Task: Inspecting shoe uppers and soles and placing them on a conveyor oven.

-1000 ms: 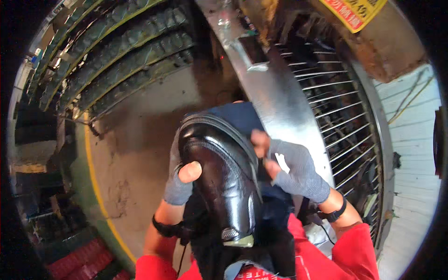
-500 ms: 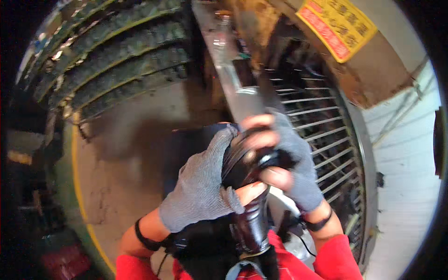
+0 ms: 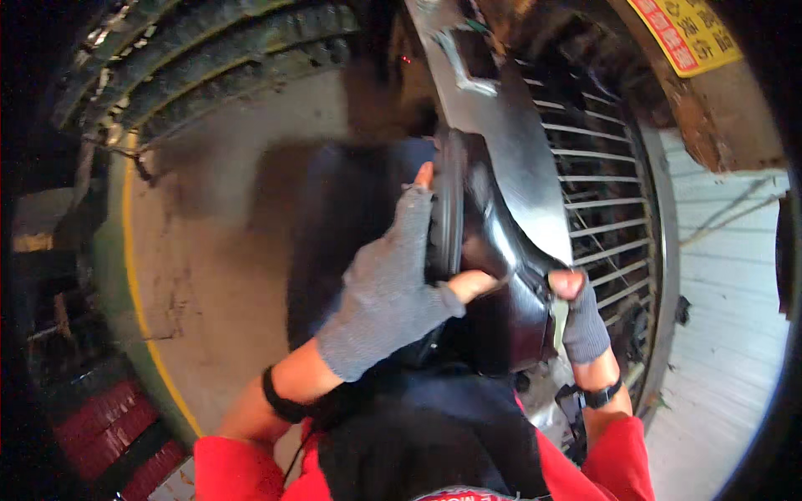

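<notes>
A glossy black boot (image 3: 490,221) lies on its side in front of me, its thick ridged sole toward the left and its toe pointing away. My left hand (image 3: 388,288), in a grey glove with bare fingertips, is closed around the sole, with the thumb laid across the upper. On the right, my right hand (image 3: 582,313), gloved the same way, grips the boot's edge near the shaft; its thumb shows and its other fingers are hidden. A pale greenish strip (image 3: 560,324) shows beside that thumb; I cannot tell what it is.
A smooth metal plate (image 3: 522,142) lies just beyond the boot. To its right runs a barred metal rack (image 3: 606,178). Tiered racks of dark items (image 3: 225,67) stand at the far left. A yellow floor line (image 3: 134,250) runs down the left. A yellow sign (image 3: 697,37) hangs upper right.
The boot has turned, so its side and sole now face up to me. My right hand has moved from its front to the right edge, while my left hand stays on it.
</notes>
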The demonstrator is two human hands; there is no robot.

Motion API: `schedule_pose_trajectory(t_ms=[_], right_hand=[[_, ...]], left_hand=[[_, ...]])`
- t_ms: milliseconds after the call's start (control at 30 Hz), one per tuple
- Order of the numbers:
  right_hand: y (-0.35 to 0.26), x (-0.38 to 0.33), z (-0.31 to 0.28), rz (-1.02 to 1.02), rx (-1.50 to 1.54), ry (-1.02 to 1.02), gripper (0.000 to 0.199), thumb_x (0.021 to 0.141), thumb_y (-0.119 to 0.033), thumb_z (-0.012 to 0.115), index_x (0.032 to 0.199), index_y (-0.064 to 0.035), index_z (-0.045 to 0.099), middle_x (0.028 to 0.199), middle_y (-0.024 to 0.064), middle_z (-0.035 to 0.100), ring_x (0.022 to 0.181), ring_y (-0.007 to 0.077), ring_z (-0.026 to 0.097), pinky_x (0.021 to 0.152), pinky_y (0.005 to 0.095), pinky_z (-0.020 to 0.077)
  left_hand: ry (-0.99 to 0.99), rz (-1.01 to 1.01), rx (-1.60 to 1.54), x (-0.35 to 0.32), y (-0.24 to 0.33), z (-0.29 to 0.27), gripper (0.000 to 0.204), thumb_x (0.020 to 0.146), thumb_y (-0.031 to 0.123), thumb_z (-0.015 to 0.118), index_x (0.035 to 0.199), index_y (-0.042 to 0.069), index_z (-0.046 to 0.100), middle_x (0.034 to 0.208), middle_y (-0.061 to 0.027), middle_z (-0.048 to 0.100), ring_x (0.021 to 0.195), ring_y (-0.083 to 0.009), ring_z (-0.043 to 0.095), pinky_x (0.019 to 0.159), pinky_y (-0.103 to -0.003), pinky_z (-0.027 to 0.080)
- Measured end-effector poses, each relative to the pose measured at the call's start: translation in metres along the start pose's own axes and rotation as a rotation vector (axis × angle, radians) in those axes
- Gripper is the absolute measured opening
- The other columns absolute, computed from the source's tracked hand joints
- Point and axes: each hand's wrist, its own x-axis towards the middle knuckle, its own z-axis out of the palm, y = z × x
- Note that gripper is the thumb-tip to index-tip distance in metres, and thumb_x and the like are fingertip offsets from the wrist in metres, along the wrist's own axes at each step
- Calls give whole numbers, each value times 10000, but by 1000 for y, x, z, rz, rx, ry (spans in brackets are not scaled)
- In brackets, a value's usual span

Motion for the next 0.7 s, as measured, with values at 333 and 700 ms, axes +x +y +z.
schedule_pose_trajectory(t_ms=[333, 700], right_hand=[[4, 5, 51, -533, -490, -9, 1214, 778, -668, 811, 1615, 87, 361, 1592, 214, 501, 1465, 304, 495, 1232, 412, 340], [4, 103, 59, -582, -387, -142, 673, 1110, -410, 559, 1608, 25, 432, 1552, 170, 567, 1432, 218, 513, 1178, 358, 412]], left_hand=[[132, 241, -267, 11, 24, -19, 916, 795, 246, 920, 1539, -10, 452, 1493, -202, 568, 1319, -305, 625, 1125, -413, 476], [-282, 930, 538, 7, -61, -61, 475, 894, 193, 684, 1360, 284, 683, 1569, -11, 570, 1461, -334, 516, 1186, -490, 481]])
